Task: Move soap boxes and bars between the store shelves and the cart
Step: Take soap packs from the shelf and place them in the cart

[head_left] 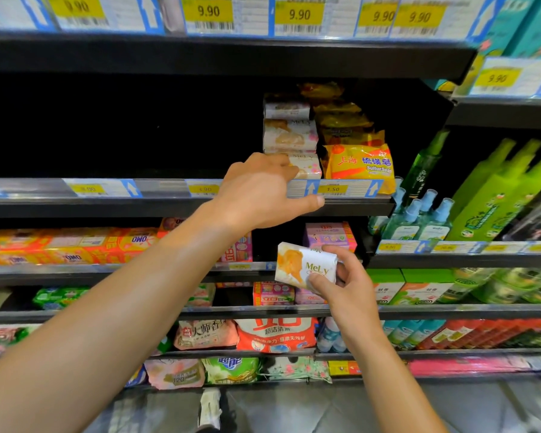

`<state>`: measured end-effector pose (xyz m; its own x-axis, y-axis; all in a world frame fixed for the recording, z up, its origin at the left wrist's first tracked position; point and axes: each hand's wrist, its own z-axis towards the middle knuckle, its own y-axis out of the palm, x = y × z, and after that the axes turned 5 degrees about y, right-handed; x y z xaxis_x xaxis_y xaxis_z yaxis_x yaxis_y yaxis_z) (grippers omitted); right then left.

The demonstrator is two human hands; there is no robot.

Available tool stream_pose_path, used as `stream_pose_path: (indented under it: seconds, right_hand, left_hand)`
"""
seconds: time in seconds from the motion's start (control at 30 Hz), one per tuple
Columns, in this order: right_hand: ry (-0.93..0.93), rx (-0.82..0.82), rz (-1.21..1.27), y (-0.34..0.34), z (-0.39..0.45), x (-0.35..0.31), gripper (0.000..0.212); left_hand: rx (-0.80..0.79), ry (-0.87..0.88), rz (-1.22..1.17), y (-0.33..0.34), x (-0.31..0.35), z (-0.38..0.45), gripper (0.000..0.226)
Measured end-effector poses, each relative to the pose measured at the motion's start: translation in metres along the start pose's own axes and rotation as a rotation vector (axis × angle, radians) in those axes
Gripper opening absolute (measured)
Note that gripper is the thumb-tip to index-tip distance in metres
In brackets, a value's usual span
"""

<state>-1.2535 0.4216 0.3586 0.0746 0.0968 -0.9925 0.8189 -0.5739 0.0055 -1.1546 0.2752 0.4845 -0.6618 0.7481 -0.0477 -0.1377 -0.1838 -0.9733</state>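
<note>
Fingers of the left hand (263,192) reach onto the shelf (181,203) and curl over the lowest box of a stack of MeLy soap boxes (289,134), thumb stretched along the shelf's price rail below it. Beside the stack lie yellow sulfur soap packs (358,162). Lower down, in front of the shelves, the right hand (344,285) pinches a white-and-orange MeLy soap box (303,265) between thumb and fingers.

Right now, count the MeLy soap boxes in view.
4. One is held in the right hand, the MeLy box. Three sit stacked on the shelf: top, middle, bottom, which the left hand touches. More may hide behind.
</note>
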Motion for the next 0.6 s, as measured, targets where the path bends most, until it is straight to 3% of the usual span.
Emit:
stream_pose_path:
  seconds: [0.6]
  right_hand:
    - [0.014,0.008,0.002,-0.003,-0.002,0.0,0.047]
  left_hand:
    - [-0.105,-0.051,0.059,0.001,-0.002,0.022,0.086]
